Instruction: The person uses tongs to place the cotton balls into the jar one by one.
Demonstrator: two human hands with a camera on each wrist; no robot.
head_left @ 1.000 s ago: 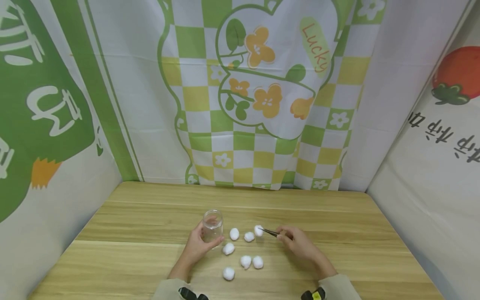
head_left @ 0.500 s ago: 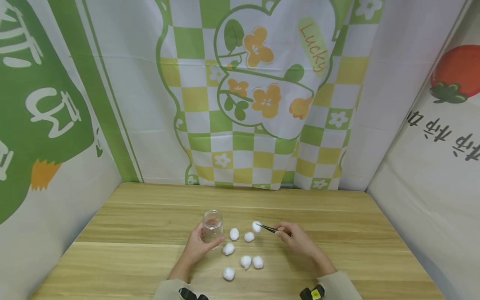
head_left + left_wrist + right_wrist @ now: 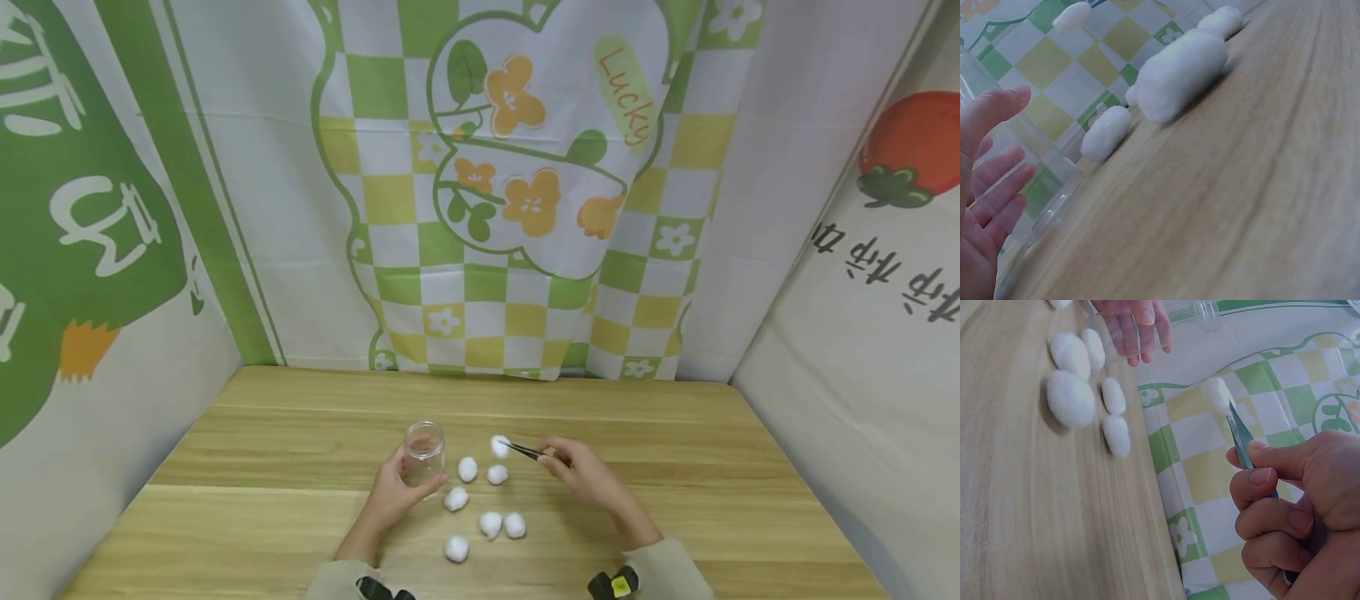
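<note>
A clear, open-topped jar (image 3: 424,457) stands on the table, and my left hand (image 3: 399,492) grips it from the left with the thumb in front. In the left wrist view, fingers (image 3: 1004,181) show behind the jar's clear wall. My right hand (image 3: 588,475) holds dark metal tweezers (image 3: 1239,434) between thumb and curled fingers. The tweezer tips pinch a white cotton ball (image 3: 1217,395), raised above the table to the right of the jar. In the head view, this cotton ball (image 3: 500,446) lies beyond the loose ones.
Several loose cotton balls (image 3: 456,499) lie on the wooden table (image 3: 300,433) between and in front of the hands. The nearest cotton ball (image 3: 467,469) sits just right of the jar. A patterned curtain (image 3: 480,292) hangs behind the table's back edge.
My right hand has moved left and slightly away from me, lifting the tweezers and cotton ball closer to the jar. The left hand and jar have stayed in place.
</note>
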